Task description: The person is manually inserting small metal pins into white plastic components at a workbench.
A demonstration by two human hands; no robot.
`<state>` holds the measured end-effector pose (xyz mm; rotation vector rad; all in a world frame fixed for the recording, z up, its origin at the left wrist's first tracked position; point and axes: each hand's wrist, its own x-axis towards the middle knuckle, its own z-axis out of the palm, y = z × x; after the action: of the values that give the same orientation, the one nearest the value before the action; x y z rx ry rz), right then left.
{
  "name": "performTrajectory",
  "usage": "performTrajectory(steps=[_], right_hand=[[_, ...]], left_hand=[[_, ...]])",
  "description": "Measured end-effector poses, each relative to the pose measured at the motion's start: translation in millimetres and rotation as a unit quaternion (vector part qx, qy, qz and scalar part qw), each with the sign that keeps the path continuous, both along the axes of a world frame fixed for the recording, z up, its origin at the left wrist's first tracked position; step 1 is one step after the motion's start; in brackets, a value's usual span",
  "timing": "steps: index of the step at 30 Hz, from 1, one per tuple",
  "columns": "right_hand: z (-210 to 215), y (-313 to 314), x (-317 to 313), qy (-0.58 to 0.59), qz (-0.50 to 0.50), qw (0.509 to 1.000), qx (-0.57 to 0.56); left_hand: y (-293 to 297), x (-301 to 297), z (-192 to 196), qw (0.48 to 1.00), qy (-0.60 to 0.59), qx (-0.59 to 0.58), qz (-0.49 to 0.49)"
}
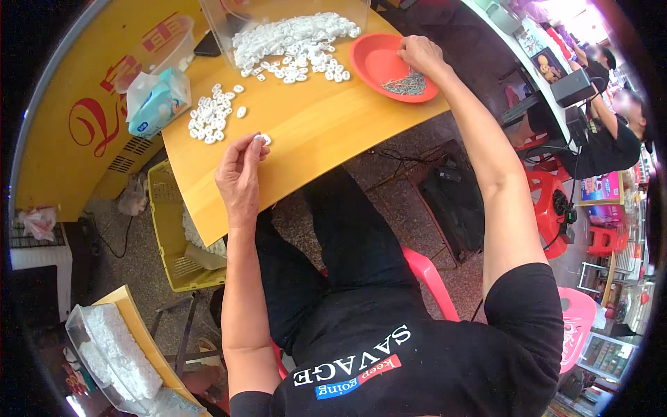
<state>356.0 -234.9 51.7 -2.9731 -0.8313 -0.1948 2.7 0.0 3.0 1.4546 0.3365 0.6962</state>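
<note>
Item, left hand (238,182): we record thumb and fingers pinching one small white oval piece (265,140), which juts from the fingertips on their right side, above the near edge of the wooden counter (313,132).

Item, right hand (424,55): we find it over the far right part of a round red dish (375,61), fingers bent downward and drawn together; whether they pinch anything we cannot tell. Thin metal nails or pins (406,85) lie heaped in the dish, nearer to us than those fingertips.

Item, white oval pieces in stock: we list a large heap (295,36) at the counter's far side, left of the dish, spilling toward us, and a smaller cluster (210,118) beyond and left of the left fingers, with two single pieces just beside it.

Item, surroundings: we enter a blue-and-white tissue pack (160,104) left of the cluster, and a yellow crate (167,240) below the counter's left edge.
</note>
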Motion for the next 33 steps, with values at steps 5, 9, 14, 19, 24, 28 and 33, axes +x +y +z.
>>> performTrajectory(steps=[5, 9, 14, 19, 24, 28, 33], right_hand=[[-3, 6, 3, -0.016, 0.04, 0.999, -0.014], [-7, 5, 6, -0.041, 0.048, 0.995, -0.077], [-10, 5, -2, -0.078, 0.088, 0.992, 0.052], [3, 12, -35, -0.036, 0.151, 0.947, 0.28], [23, 33, -104, 0.294, 0.168, 0.834, 0.435], [11, 69, -166, 0.425, 0.208, 0.732, 0.491], [-12, 116, -230, 0.464, 0.2, 0.689, 0.52]], left_hand=[[1, 0, -1, 1.0, -0.002, 0.001, 0.001], [-3, 0, 2, 1.0, 0.002, 0.001, 0.005], [-1, -1, 2, 1.0, -0.002, -0.013, 0.012], [2, -4, 4, 0.999, -0.012, -0.044, 0.0], [6, -4, 4, 0.995, -0.033, -0.097, -0.007], [8, -4, 1, 0.991, -0.05, -0.126, -0.024], [7, -4, -1, 0.99, -0.059, -0.125, -0.025]])
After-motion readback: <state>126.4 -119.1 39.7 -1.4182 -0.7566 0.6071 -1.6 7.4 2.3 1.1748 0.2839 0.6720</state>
